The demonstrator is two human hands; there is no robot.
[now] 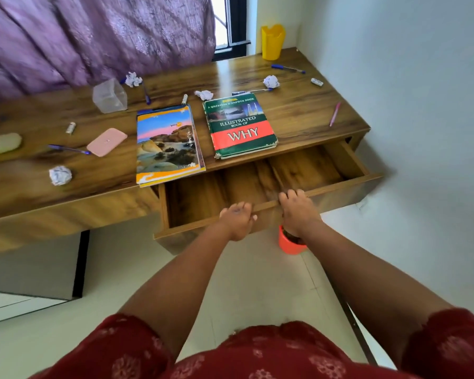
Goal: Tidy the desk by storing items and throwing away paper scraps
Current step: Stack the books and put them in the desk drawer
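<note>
Red patterned sleeves [137,348] framed two bare arms reaching to an open drawer [257,184]
Left hand [237,221] and right hand [297,212] curled over its front edge; on the desk [298,110] above lay a crumpled paper [60,175], a pink case [106,141], a landscape notebook [167,143], a green book [240,125], perhaps a pink pen [334,114]

purple curtain [93,36] left of daylit window [231,20]; white wall [421,77]; pale tiled floor [257,283].
</note>
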